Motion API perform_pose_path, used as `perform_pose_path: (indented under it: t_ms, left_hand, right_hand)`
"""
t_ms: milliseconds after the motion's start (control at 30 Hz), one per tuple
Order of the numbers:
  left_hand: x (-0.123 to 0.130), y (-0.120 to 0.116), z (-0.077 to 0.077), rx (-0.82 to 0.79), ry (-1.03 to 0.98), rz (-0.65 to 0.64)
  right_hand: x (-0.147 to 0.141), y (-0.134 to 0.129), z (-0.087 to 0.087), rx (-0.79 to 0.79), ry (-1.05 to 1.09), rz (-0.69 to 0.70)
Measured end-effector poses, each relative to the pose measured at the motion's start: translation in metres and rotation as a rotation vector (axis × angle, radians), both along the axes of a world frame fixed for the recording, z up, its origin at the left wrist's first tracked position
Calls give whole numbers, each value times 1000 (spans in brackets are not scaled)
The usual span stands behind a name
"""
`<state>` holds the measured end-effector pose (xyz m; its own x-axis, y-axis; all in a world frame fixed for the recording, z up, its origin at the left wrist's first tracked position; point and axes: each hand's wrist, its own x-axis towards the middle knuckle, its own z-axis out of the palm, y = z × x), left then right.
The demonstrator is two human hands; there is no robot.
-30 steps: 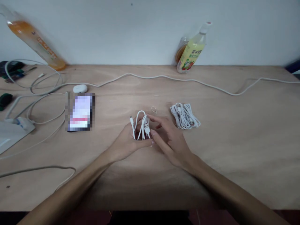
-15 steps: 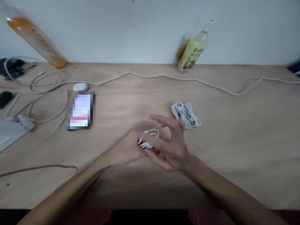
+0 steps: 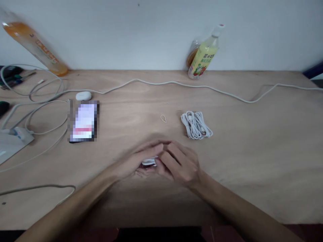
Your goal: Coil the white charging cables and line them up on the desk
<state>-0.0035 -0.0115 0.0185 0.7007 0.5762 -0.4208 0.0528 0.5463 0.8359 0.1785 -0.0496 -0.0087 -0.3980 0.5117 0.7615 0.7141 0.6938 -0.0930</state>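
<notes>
A small coiled white cable (image 3: 149, 162) is cupped between my two hands near the front of the table, mostly hidden by fingers. My left hand (image 3: 133, 161) is wrapped round it from the left. From the right, my right hand (image 3: 183, 164) closes on the same coil, its fingers bent and touching the left hand. Just beyond the hands lies a thin white loop (image 3: 163, 118), and a short thin strand (image 3: 166, 103) is farther back. A bundle of white USB cables (image 3: 197, 125) lies right of the loop.
A phone (image 3: 84, 121) and a white earbud case (image 3: 83, 96) lie to the left, among loose cables. One long white cable (image 3: 171, 82) crosses the table. An orange drink bottle (image 3: 37, 50) and a yellow-labelled bottle (image 3: 204, 57) stand by the wall.
My right hand's spread fingers have closed in on the coil against my left hand. The left hand has turned, and less of the cable shows. The view has shifted slightly.
</notes>
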Motion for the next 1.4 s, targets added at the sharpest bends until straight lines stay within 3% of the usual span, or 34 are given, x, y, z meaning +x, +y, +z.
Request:
perform_pose_path:
  t_ms: [67, 200, 267, 367, 533, 600, 667, 767, 867, 933, 1000, 1067, 1167, 1233, 1300, 1400]
  left_hand:
    - [0, -3, -4, 98, 69, 96]
    - [0, -5, -13, 702, 225, 103]
    - [-1, -5, -17, 900, 308, 75]
    - [-2, -5, -18, 976, 321, 70]
    - [1, -9, -10, 650, 288, 61]
    - [2, -11, -11, 651, 298, 54]
    - [2, -13, -16, 864, 326, 84]
    - [2, -15, -26, 1309, 387, 127]
    - [1, -14, -33, 1508, 491, 71]
    - [0, -13, -34, 1483, 512, 11]
    - [-1, -11, -30, 1348, 475, -35]
    - [-1, -10, -22, 1125, 413, -52]
    - [0, -11, -11, 767, 311, 25]
    - [1, -11, -8, 624, 271, 11]
    - [1, -12, -10, 755, 285, 26]
    - [1, -14, -20, 1322, 414, 48]
  right_hand:
    - [-3, -1, -2, -35, 37, -87]
    - [-8, 0, -7, -148, 156, -181]
    - [-10, 0, -8, -219, 205, -202]
    - [-10, 1, -5, -184, 170, -195]
    - [-6, 8, 2, 33, -15, -163]
    - [-5, 11, 1, 29, -25, -150]
    - [-4, 12, 0, -24, 34, -147]
    - [-3, 11, -2, -175, 190, -196]
    - [-5, 8, -1, -439, 361, -200]
    - [-6, 7, 0, -578, 432, -170]
    - [-6, 9, 0, -568, 421, -158]
    - [-3, 11, -1, -427, 335, -157]
    - [3, 16, -5, -210, 173, -77]
    - [6, 18, -7, -118, 110, -31]
    - [6, 18, -8, -121, 130, -45]
    - [3, 15, -7, -263, 230, -122]
